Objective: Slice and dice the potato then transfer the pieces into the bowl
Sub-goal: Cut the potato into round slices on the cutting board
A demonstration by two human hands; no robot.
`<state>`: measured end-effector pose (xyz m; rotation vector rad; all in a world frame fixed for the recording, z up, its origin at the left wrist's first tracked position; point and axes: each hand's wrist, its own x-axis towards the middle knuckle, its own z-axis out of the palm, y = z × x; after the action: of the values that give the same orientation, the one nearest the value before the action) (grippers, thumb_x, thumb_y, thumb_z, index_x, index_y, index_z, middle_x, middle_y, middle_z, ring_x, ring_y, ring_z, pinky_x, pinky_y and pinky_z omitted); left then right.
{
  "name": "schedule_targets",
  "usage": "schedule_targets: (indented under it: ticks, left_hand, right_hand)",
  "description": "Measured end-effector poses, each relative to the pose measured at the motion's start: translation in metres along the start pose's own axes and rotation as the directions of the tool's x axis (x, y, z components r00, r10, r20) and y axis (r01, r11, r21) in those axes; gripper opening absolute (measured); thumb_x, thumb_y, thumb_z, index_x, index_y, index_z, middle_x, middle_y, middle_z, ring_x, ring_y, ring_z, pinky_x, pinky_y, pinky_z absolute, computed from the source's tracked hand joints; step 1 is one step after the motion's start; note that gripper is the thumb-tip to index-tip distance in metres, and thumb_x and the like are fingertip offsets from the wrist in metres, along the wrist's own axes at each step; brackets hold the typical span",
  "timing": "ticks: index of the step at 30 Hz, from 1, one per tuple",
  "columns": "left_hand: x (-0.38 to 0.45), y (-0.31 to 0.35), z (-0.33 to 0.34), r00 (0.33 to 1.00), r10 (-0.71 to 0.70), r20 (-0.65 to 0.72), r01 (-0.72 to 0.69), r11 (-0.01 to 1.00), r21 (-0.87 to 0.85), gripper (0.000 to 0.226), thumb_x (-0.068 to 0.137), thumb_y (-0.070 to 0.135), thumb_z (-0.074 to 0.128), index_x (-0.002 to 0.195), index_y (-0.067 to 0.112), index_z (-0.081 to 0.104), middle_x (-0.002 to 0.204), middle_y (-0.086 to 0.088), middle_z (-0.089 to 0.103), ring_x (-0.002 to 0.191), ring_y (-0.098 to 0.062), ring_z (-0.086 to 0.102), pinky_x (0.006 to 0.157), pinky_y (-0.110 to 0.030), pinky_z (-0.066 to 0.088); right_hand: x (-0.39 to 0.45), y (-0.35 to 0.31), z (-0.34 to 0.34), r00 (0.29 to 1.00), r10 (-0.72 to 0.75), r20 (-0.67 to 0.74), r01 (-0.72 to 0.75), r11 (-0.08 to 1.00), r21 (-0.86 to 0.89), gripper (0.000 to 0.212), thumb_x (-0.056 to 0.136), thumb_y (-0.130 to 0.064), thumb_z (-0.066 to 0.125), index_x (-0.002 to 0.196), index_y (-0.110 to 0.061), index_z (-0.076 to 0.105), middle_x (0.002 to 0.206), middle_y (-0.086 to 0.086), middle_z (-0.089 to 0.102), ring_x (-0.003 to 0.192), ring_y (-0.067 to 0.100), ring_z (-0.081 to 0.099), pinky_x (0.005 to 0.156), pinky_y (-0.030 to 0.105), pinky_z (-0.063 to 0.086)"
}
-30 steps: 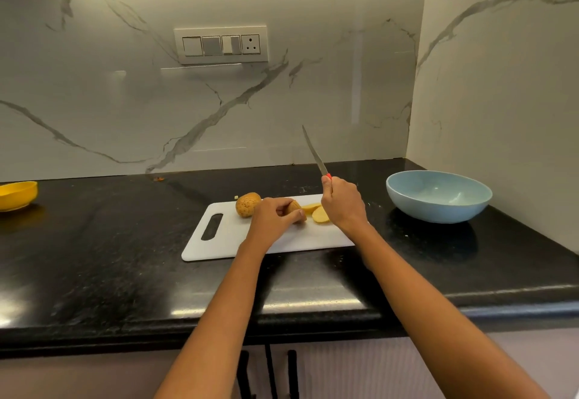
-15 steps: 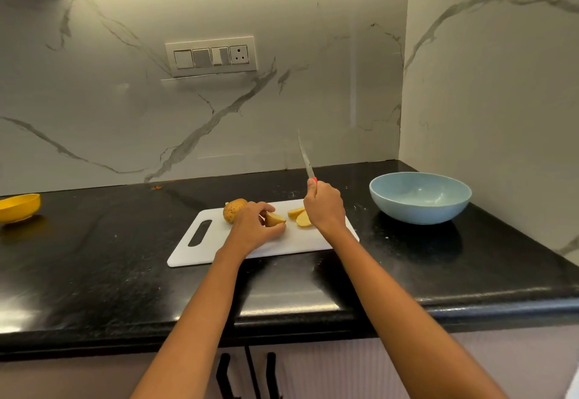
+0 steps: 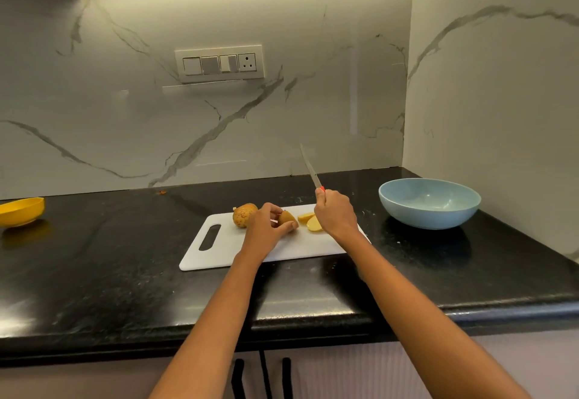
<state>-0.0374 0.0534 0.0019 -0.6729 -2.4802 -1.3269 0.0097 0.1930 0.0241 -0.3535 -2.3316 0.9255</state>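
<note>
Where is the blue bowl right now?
In the head view the blue bowl sits on the black counter at the right, near the wall corner, just right of the white cutting board and apart from it.

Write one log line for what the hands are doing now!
left hand: holds potato piece on cutting board | right hand: grips knife, blade raised | bowl: empty
</note>
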Motion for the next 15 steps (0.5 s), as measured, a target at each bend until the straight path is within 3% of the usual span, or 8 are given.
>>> schedule_targets:
  ticks: [4, 7, 11, 15]
  left_hand:
    - [0.0022, 0.0, 0.0008, 1.0, 0.005, -0.005, -0.005, 1.0, -0.004, 0.046, 0.079, 0.022, 0.073, 0.119, 0.008, 0.055, 0.115, -0.011, 0.062, 0.091, -0.013, 0.055, 0.078, -0.02, 0.044]
    - [0.0021, -0.0004, 0.0009, 0.999, 0.022, 0.028, -0.024, 0.998, 0.057, 0.054, 0.079, 0.023, 0.073, 0.127, 0.016, 0.05, 0.111, -0.008, 0.059, 0.089, -0.013, 0.053, 0.076, -0.021, 0.042]
    - [0.0033, -0.0041, 0.0003, 0.999, 0.034, 0.042, -0.042, 0.977, 0.21, 0.034, 0.078, 0.026, 0.071, 0.108, 0.014, 0.059, 0.104, -0.01, 0.058, 0.086, -0.015, 0.05, 0.072, -0.023, 0.039]
    - [0.0046, -0.0042, 0.0001, 0.999, -0.025, 0.037, 0.016, 0.97, 0.244, 0.055, 0.078, 0.03, 0.07, 0.124, 0.013, 0.044, 0.106, -0.007, 0.053, 0.092, -0.016, 0.05, 0.078, -0.026, 0.042]
  right_hand:
    - [-0.0034, 0.0001, 0.0034, 1.0, 0.008, 0.022, -0.007, 0.999, -0.034, 0.041, 0.103, -0.031, 0.029, 0.094, -0.004, 0.059, 0.081, 0.003, 0.053, 0.075, 0.013, 0.051, 0.063, 0.025, 0.039]
    - [-0.0029, 0.0012, 0.004, 1.0, 0.015, 0.023, -0.014, 0.999, -0.052, 0.038, 0.103, -0.031, 0.029, 0.089, -0.007, 0.056, 0.081, 0.003, 0.053, 0.075, 0.014, 0.051, 0.064, 0.027, 0.037]
    - [-0.0017, 0.0014, 0.0009, 1.0, 0.017, 0.0, -0.017, 0.999, -0.044, 0.036, 0.103, -0.03, 0.029, 0.082, -0.01, 0.05, 0.067, -0.003, 0.047, 0.061, 0.008, 0.045, 0.053, 0.02, 0.034]
    - [-0.0029, -0.0008, 0.0004, 1.0, 0.014, 0.009, -0.014, 0.999, -0.043, 0.036, 0.103, -0.03, 0.029, 0.081, -0.01, 0.049, 0.071, 0.0, 0.049, 0.067, 0.011, 0.049, 0.059, 0.024, 0.037]
